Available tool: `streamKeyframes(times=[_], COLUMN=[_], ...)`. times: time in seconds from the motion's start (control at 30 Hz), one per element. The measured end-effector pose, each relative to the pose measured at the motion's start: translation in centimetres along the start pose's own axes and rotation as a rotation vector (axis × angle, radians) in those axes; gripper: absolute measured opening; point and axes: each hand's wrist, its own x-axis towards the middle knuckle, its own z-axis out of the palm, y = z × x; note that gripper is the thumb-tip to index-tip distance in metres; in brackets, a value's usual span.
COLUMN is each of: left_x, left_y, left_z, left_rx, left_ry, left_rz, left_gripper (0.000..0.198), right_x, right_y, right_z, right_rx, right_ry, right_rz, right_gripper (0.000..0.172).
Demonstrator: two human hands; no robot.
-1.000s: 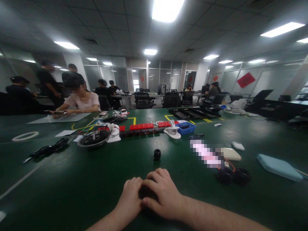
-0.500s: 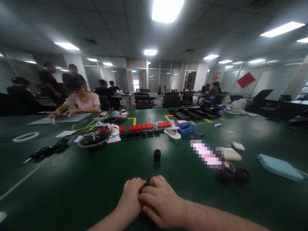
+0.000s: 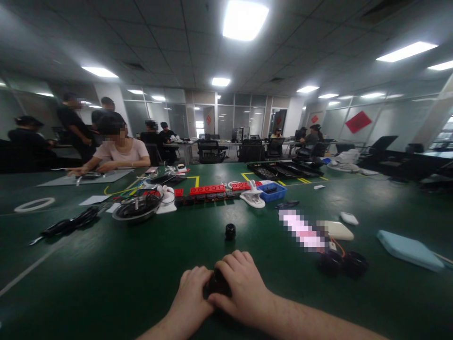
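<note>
My left hand (image 3: 191, 295) and my right hand (image 3: 240, 285) rest together on the green table (image 3: 106, 274) near its front edge. Both are closed round a small black object (image 3: 216, 282) that shows only as a dark patch between the fingers. I cannot make out what the object is. A short way beyond the hands a small black cylindrical part (image 3: 230, 231) stands alone on the table.
Red blocks in a row (image 3: 208, 190), a blue bin (image 3: 272, 191), a white clamp (image 3: 253, 197) and a round dish of cables (image 3: 136, 208) lie mid-table. Black round parts (image 3: 341, 263) and a pale blue pad (image 3: 406, 243) lie right. A seated person (image 3: 116, 151) works at back left.
My hands have shifted slightly around the black object and my right fingers have turned over it. The view tilted a little. Nothing else on the table moved.
</note>
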Motion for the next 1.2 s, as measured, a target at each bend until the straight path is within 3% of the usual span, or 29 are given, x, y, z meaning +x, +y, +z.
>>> streamKeyframes(times=[0.13,0.6,0.73,0.87,1.2], left_x=[-0.1,0.2,0.2,0.2,0.4], left_y=[-0.2,-0.4,-0.7,-1.2,-1.1], left_z=[0.2,0.4,0.6,0.8,0.8], left_rx=[-0.034,-0.051,-0.062,-0.052,-0.044], left_ry=[0.015,0.015,-0.019,-0.065,-0.030], left_rz=[0.009,0.010,0.009,-0.102,-0.049], left_gripper=[0.006,0.007,0.026,0.048,0.029], right_x=[0.1,-0.2,-0.2,-0.2,0.0], right_y=[-0.1,-0.1,-0.1,0.1,0.8], right_z=[0.2,-0.5,-0.4,0.3,3.4], right_rx=[-0.008,0.150,0.163,0.102,-0.107], right_ry=[-0.014,0.009,0.007,0.006,0.110], right_rz=[-0.008,-0.097,-0.131,-0.204,-0.408], right_gripper=[0.033,0.034,0.036,0.038,0.045])
